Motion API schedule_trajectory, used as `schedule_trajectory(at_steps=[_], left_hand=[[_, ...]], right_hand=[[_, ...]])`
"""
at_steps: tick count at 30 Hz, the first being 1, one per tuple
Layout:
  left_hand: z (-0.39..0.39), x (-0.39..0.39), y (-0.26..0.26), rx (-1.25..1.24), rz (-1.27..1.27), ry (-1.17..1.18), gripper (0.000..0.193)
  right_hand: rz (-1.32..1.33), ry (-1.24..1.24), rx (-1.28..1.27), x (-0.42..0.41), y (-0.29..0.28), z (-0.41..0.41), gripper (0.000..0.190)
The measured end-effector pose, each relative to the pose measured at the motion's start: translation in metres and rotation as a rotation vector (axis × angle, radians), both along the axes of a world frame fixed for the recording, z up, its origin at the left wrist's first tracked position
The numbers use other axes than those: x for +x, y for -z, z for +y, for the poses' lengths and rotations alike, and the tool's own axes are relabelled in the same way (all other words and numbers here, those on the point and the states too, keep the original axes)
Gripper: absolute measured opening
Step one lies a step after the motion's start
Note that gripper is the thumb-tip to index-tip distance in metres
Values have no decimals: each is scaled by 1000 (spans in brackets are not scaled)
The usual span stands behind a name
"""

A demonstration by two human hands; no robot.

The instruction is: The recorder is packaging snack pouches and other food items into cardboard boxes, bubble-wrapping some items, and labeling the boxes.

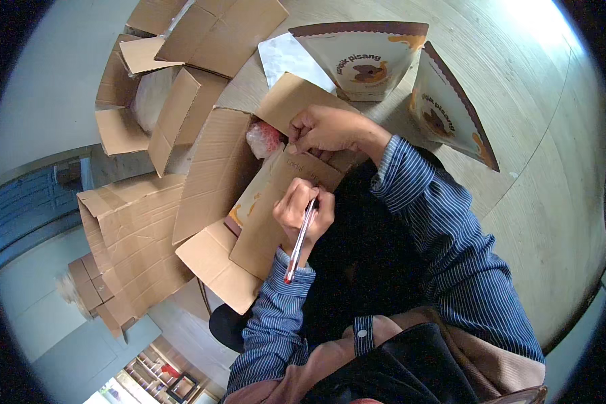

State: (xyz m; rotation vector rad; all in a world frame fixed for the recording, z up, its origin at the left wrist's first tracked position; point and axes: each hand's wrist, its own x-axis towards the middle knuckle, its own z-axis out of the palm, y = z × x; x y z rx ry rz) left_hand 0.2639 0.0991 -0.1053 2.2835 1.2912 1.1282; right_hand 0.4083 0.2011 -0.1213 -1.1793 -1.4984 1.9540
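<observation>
My left hand (303, 209) is closed around a clear-barrelled pen with a red end (300, 242), its writing end over a cardboard box flap (265, 232) that bears handwriting. My right hand (328, 131) pinches the upper edge of that flap with thumb and fingers; some fingertips are hidden. The flap belongs to an open cardboard box (214, 174) in front of me. Inside the box lie a white and brown snack pouch (250, 202), partly hidden by the flap, and a clear plastic-wrapped bundle with red in it (263, 139).
Two upright banana-chip pouches (371, 65) (447, 111) stand on the wooden floor beyond my right hand. A white sheet (293, 60) lies beside them. Other open cardboard boxes (222, 35) (174, 116) are at the upper left, and a taped carton (141, 237) stands at the left.
</observation>
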Motion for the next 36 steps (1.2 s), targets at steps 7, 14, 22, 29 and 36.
schedule_trajectory(at_steps=[7,14,22,29,36], left_hand=[[2,1,-1,-9,-4,17,19],[-3,-5,5,-69,-39,33,19],[-5,-10,-3,-250,-272,-55,17],[-3,-13,-6,-167,-192,-284,16],[0,-6,-2,14,-101,-249,16]], right_hand=[[1,-12,-48,1,-5,2,19],[16,-34,-78,4,0,1,17],[-30,-10,-1,4,-13,-5,15],[5,-16,-40,4,-10,1,14],[-8,-10,-81,4,-9,-1,14]])
